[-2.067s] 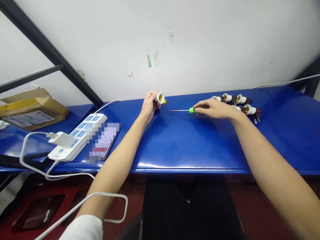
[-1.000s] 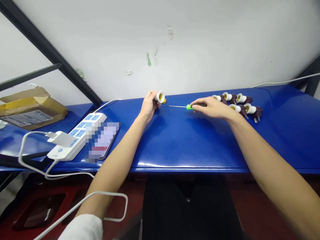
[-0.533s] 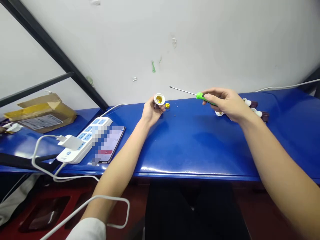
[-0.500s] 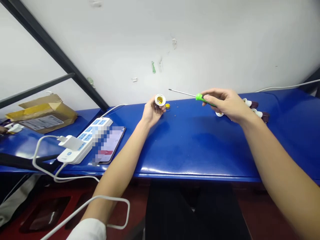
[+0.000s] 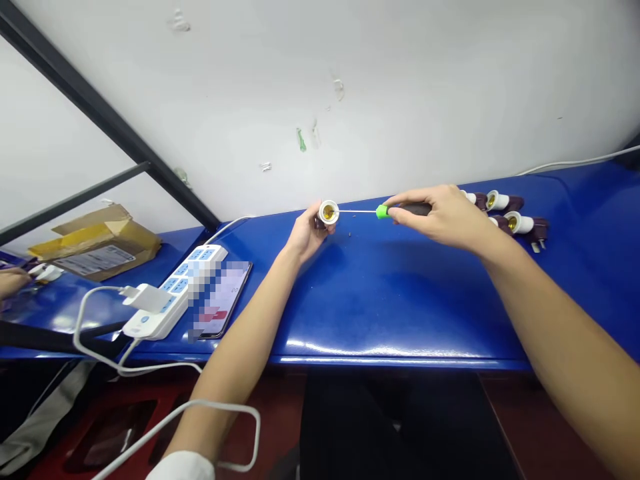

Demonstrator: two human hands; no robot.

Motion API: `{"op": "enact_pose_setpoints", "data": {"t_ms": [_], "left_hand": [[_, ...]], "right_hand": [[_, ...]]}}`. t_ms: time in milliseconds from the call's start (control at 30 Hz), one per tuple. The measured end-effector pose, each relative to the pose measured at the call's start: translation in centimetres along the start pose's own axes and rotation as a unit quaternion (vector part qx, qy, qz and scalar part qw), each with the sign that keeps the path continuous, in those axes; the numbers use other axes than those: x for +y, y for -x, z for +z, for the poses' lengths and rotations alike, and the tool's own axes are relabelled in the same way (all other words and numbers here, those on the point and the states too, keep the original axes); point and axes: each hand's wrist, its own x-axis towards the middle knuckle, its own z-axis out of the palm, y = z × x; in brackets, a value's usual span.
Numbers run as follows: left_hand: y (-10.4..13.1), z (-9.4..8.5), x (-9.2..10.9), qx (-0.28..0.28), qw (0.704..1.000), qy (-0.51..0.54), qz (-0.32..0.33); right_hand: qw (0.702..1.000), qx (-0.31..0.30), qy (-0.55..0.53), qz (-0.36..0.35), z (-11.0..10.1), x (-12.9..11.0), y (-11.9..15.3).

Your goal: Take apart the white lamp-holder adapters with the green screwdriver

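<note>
My left hand (image 5: 306,235) is closed around a lamp socket (image 5: 329,212) with a white rim and a brass-coloured inside; its mouth faces me. In my right hand (image 5: 440,217) is a screwdriver (image 5: 382,211) with a green and black handle, held level. Its thin shaft points left, and the tip appears to be at the mouth of the socket; how deep it reaches I cannot tell. A tiny dark piece, perhaps a screw (image 5: 350,234), lies on the blue table (image 5: 390,300) beneath the shaft.
Several white and brown lamp sockets with plugs (image 5: 520,223) lie behind my right wrist. On the left are a phone (image 5: 225,300), a white power strip (image 5: 175,290) with a charger and cable, and an opened cardboard box (image 5: 105,247). Another person's hand (image 5: 13,281) shows at the left edge.
My right hand has brought the screwdriver left and down, so its tip now meets the socket's mouth. My view has shifted slightly, and the yellow ring beside the left hand no longer shows.
</note>
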Motion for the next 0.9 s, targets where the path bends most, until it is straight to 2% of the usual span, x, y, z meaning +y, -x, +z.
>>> {"op": "enact_pose_setpoints", "data": {"t_ms": [900], "left_hand": [[-0.31,-0.38,-1.01,-0.052,0.995,-0.073,0.036]], "right_hand": [[0.998,-0.006,0.053,-0.022,0.36,0.23,0.11]]}}
